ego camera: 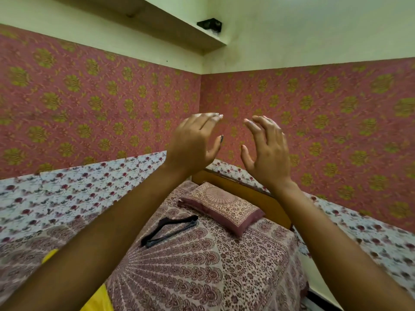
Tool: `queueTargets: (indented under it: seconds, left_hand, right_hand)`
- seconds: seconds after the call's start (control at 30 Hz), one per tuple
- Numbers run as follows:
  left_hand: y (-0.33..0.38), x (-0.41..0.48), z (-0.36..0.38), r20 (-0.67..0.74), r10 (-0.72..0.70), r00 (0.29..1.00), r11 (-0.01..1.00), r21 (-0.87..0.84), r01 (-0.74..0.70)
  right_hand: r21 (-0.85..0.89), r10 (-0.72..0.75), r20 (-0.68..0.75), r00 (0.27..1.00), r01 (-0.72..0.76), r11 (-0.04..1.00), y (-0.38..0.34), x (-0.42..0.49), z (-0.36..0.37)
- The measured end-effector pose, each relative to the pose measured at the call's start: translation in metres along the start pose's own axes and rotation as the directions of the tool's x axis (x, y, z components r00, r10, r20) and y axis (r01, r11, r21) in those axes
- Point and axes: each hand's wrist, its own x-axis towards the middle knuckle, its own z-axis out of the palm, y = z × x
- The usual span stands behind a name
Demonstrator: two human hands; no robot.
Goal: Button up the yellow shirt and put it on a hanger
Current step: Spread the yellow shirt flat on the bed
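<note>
Showing the head view: both bare forearms are extending forward and upward over a bed, and the left hand (193,142) and the right hand (267,151) are hovering side by side in the air before the wall corner, palms facing each other with a gap between them. The fingers of each hand are spreading loosely and bending slightly, and neither hand is gripping or touching anything. The yellow shirt (101,301) is lying on the bed at the lower left edge of the frame, mostly hidden beneath the left forearm, so only two yellow patches are showing, one above the arm and one below it; whether its buttons are fastened cannot be told. The hanger (170,230), black, is lying flat on the patterned bedspread (202,277), well apart from both hands and apart from the shirt, between the left forearm and a pillow (222,207). The pillow, printed in maroon and cream, is resting near the wooden headboard (253,196). A floral cloth (78,191) is covering the lower band of both walls beside the bed, and pink wallpaper (89,97) with green-gold medallions is running above it. A pale shelf (157,16) is projecting from the upper wall, and a small dark object (210,24) is sitting on it near the corner; what it is cannot be told.
</note>
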Motion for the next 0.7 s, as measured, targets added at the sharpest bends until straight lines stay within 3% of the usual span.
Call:
queueTargets:
  seconds: [0.23,0.4,0.7]
  left_hand:
    - [-0.078,0.002,0.037,0.034,-0.07,0.997,0.991,0.116,0.066]
    - [-0.133,-0.012,0.032,0.073,-0.149,0.986,0.958,0.257,0.126]
    - [-0.216,-0.058,-0.017,0.074,-0.334,0.94,0.774,0.591,0.229]
  right_hand:
    - [0.077,-0.047,0.001,0.999,0.046,0.996,-0.004,0.027,0.097]
    - [0.248,-0.073,-0.059,0.996,0.085,0.965,-0.042,0.049,0.171]
    - [0.559,-0.178,-0.08,0.981,0.192,0.806,-0.149,0.086,0.27]
